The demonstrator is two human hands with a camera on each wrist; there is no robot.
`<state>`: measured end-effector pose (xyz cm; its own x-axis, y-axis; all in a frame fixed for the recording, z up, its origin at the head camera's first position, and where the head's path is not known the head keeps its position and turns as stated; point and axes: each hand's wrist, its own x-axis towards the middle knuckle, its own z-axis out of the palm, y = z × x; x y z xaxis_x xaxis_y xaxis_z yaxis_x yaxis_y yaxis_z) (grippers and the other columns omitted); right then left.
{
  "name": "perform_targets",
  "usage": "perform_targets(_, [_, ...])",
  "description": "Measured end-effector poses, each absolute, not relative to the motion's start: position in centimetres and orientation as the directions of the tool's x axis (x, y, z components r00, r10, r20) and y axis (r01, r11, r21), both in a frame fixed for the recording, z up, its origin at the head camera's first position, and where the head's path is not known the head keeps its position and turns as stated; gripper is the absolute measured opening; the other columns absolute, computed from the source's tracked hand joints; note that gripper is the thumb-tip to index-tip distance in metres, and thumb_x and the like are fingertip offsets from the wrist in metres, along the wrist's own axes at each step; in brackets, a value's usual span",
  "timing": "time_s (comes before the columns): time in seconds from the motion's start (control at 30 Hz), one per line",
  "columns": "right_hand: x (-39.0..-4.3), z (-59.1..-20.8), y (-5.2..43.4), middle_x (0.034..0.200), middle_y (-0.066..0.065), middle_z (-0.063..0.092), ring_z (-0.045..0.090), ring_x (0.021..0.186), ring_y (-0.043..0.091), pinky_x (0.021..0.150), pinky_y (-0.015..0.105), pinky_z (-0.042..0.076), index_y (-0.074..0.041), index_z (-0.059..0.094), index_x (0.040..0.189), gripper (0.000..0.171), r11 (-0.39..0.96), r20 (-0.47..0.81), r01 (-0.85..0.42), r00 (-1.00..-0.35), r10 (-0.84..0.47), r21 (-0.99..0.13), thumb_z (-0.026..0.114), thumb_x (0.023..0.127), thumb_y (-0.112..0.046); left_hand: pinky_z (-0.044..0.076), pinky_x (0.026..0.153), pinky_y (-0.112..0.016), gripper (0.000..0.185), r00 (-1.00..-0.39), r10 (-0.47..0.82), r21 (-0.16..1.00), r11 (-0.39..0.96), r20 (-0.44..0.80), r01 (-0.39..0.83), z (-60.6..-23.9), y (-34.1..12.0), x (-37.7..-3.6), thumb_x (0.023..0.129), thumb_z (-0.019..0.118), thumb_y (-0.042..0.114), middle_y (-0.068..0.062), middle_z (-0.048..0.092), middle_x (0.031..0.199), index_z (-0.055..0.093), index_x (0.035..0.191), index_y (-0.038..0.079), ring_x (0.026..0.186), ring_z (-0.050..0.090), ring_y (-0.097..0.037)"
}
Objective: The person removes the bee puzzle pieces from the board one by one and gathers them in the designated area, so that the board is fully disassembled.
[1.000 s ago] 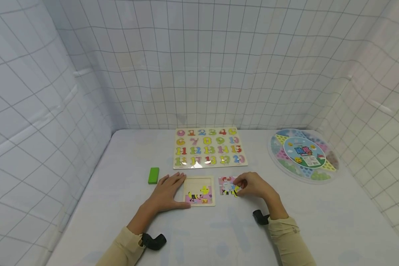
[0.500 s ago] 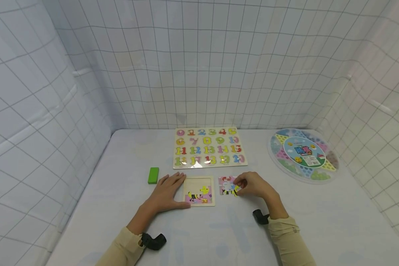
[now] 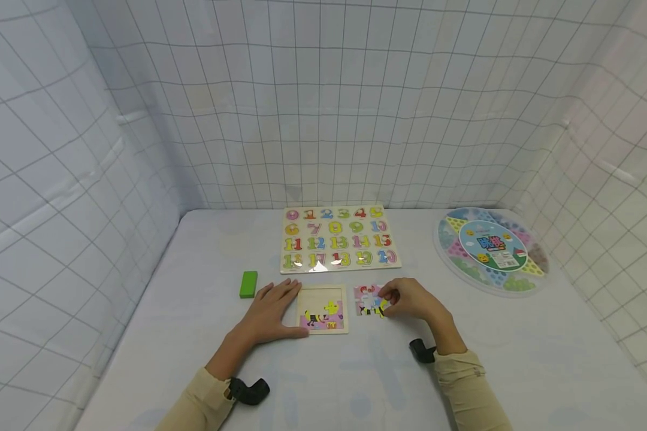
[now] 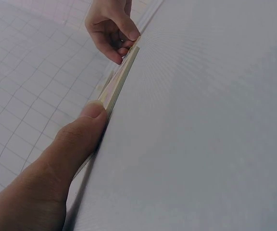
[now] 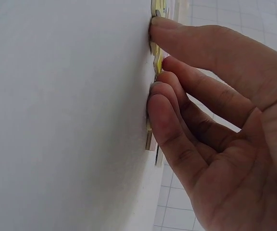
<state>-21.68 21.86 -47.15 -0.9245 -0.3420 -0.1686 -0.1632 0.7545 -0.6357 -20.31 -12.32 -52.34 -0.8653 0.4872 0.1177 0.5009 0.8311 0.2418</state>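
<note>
My left hand lies spread on the table, its fingers at the far left corner of a small wooden puzzle tray and its thumb on the near left corner. Yellow, black and pink puzzle pieces fill the tray's lower part; its upper part shows bare wood. Right of it lies a cluster of loose puzzle pieces. My right hand pinches a yellow puzzle piece at the cluster's right edge between thumb and fingers. In the left wrist view, my left thumb presses the tray's edge.
A number puzzle board lies behind the tray. Left of my left fingertips is a green block. A round board game in clear wrap lies at the far right. White gridded sheets enclose the table's back and sides.
My right thumb and the yellow piece under it shift very slightly. The left hand and the tray stay where they were.
</note>
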Motion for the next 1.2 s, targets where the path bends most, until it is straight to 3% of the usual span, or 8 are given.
perform_targets(0.5, [-21.6, -46.6, 21.4, 0.079, 0.003, 0.060, 0.052, 0.071, 0.012, 0.062, 0.023, 0.046, -0.005, 0.067, 0.096, 0.033, 0.736, -0.136, -0.203, -0.918, -0.372, -0.646, 0.080, 0.067, -0.012, 0.015, 0.113, -0.046, 0.111, -0.867, 0.486, 0.255, 0.829, 0.113, 0.498, -52.7, -12.4, -20.3, 0.061, 0.039, 0.089, -0.002, 0.030, 0.150, 0.028, 0.145, 0.018, 0.139, 0.025, -0.018])
perform_targets(1.2, [-22.0, -46.6, 13.6, 0.082, 0.002, 0.062, 0.053, 0.072, 0.011, 0.064, 0.022, 0.047, -0.006, 0.068, 0.097, 0.036, 0.662, -0.109, -0.337, -0.837, -0.536, -0.670, 0.082, 0.066, -0.017, 0.014, 0.114, -0.045, 0.110, -0.868, 0.486, 0.255, 0.830, 0.104, 0.496, -52.5, -12.3, -20.3, 0.062, 0.041, 0.088, -0.001, 0.029, 0.150, 0.027, 0.145, 0.018, 0.140, 0.023, -0.017])
